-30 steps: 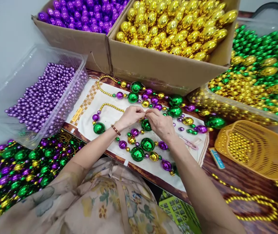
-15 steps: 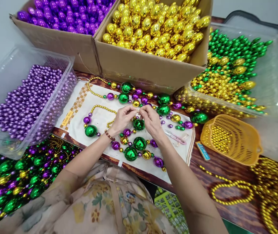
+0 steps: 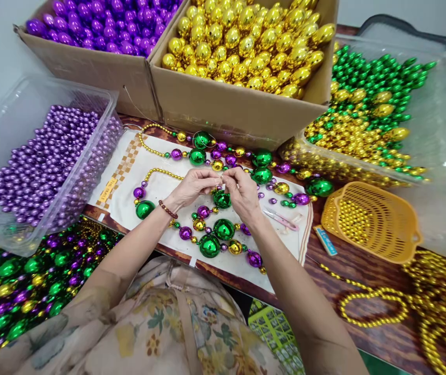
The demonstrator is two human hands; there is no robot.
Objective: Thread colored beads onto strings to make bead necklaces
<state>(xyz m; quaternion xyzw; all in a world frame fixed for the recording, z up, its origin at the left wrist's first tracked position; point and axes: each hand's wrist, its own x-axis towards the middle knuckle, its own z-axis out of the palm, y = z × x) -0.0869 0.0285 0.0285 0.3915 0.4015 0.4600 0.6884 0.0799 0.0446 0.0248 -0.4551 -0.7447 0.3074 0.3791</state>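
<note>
My left hand (image 3: 194, 186) and my right hand (image 3: 240, 190) meet over the white cloth (image 3: 123, 192), both closed in a pinch. What lies between the fingertips is too small to make out. Under and around them winds a bead necklace (image 3: 223, 229) of green, purple and gold beads, with a small gold chain section by my left hand. Behind the hands a second strand of beads (image 3: 262, 158) runs across the cloth's far side. Several loose small beads (image 3: 272, 201) and pink-handled snips (image 3: 281, 219) rest to the right of my right hand.
Cardboard boxes of purple beads (image 3: 101, 23) and gold beads (image 3: 242, 47) stand at the back. Clear bins flank the cloth, with lilac beads (image 3: 47, 161) left and green and gold beads (image 3: 379, 99) right. An orange basket (image 3: 398, 224), a small blue packet (image 3: 325, 240) and gold strands (image 3: 375, 307) lie rightward.
My left hand has shifted slightly left and its wrist has turned a little lower. The fingertips of both hands stay close together; the beads lie nearly as before.
</note>
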